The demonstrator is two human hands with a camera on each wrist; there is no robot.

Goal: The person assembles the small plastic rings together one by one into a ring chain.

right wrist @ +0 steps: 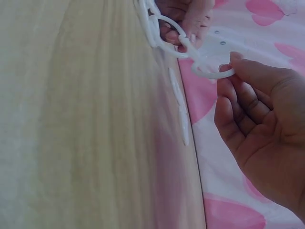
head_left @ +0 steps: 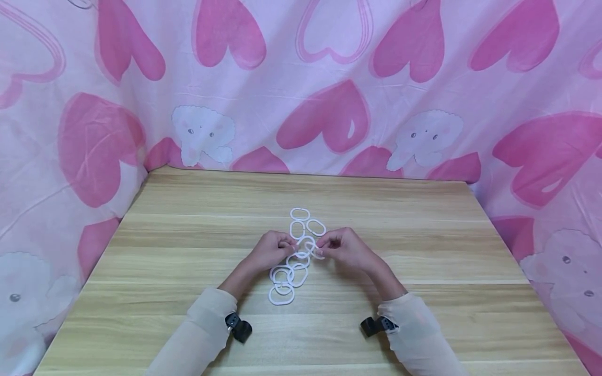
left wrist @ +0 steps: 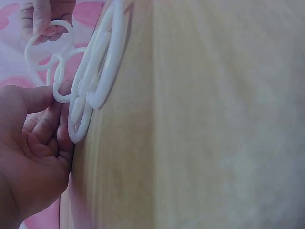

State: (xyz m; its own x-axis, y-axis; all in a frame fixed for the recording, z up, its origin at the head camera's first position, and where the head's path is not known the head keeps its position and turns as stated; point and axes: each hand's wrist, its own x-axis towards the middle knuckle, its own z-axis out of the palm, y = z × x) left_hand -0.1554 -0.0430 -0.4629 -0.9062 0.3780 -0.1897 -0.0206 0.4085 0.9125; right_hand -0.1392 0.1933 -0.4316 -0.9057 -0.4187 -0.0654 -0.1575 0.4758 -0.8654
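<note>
White oval plastic links hang together as a chain [head_left: 281,303] that runs across the wooden table toward me. My left hand [head_left: 270,251] pinches one link [left wrist: 62,99] between thumb and fingers, at the chain's far part. Thumb and fingertips of my right hand [head_left: 348,249] pinch the neighbouring link [right wrist: 213,76], held up above the table and hooked to the others. Beyond the hands lie more links on the tabletop: one at the far end [head_left: 300,220], one on the left [head_left: 290,230] and a tilted one on the right [head_left: 322,225].
The wood-grain table [head_left: 423,230] stretches around both hands. A pink curtain [head_left: 263,104] with hearts and white animal figures hangs along its back and sides. Small black cameras sit on the left wrist [head_left: 239,327] and right wrist [head_left: 378,326].
</note>
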